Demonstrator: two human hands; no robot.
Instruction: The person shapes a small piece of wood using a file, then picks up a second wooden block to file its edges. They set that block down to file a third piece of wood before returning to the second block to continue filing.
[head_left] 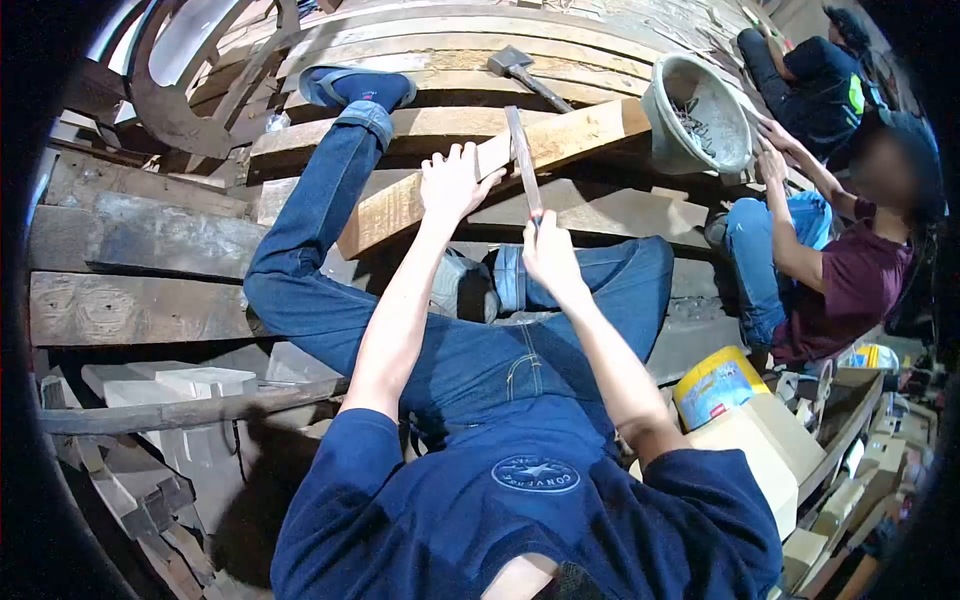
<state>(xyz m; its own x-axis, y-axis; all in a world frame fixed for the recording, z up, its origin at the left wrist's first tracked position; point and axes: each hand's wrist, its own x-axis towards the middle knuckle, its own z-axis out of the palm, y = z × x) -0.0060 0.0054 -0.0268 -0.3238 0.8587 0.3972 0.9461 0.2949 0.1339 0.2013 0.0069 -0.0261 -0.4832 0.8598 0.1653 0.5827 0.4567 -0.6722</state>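
A squared wooden beam [580, 135] lies slanted across other boards in front of me, its near end between my legs. My left hand [455, 185] is on its upper face, thumb out to the right and fingers reaching over the far edge. In my right hand [550, 252] is the handle of a flat metal file [523, 155], fingers wrapped round it. The file's long grey blade points away from me and crosses the beam just right of my left hand.
A hammer [515, 65] lies on the planks beyond the beam. By the beam's far end stands a grey bucket [665, 110] with metal pieces inside. One person [850, 250] sits at the right, another [815, 80] farther back. A yellow tub [720, 385] is near my right elbow.
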